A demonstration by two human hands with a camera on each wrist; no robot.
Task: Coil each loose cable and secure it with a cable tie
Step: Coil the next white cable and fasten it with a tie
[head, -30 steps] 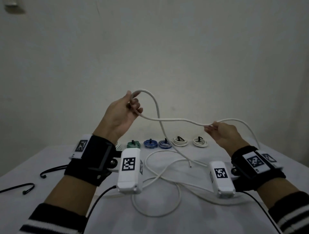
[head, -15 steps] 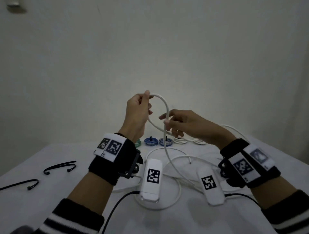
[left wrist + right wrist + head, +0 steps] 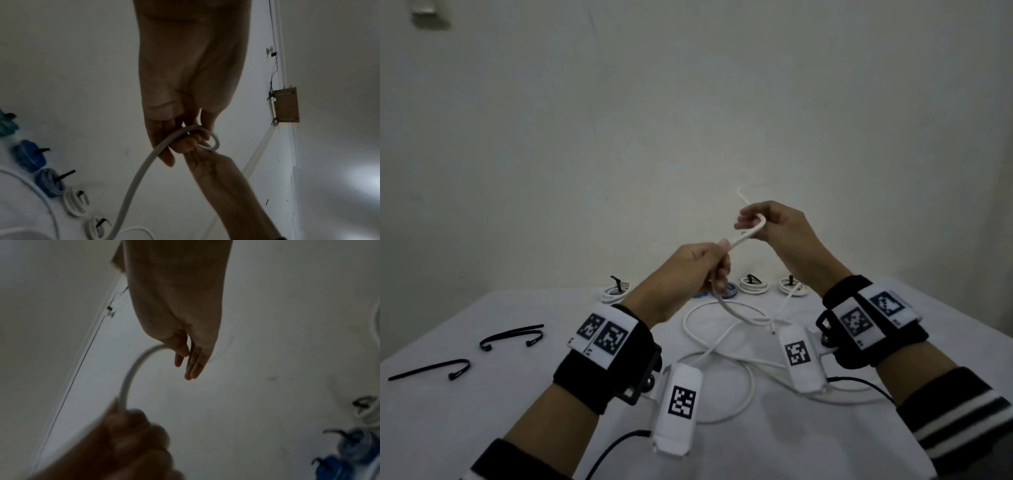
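Note:
A long white cable (image 3: 743, 236) is stretched in the air between both hands. My left hand (image 3: 717, 270) grips it in curled fingers, and in the left wrist view the cable (image 3: 139, 172) makes a small loop round those fingers (image 3: 183, 142). My right hand (image 3: 751, 219), higher and further back, pinches a tight bend of the cable, whose short end sticks up behind it. In the right wrist view the cable (image 3: 131, 374) arcs from the right hand's fingers (image 3: 191, 366) down to the blurred left hand (image 3: 127, 443). The rest of the cable lies in loose loops (image 3: 722, 346) on the white table (image 3: 482, 428).
Two black cable ties (image 3: 512, 337) (image 3: 431, 370) lie on the table at the left. Several tied coils stand in a row at the far edge, among them white coils (image 3: 616, 291) (image 3: 753, 284) (image 3: 792, 286) and a blue coil (image 3: 731, 294) partly behind my left hand.
My left hand has come down and rightward with the cable. My right hand has risen up and behind it, and the wide loop between them has drawn into a short taut span.

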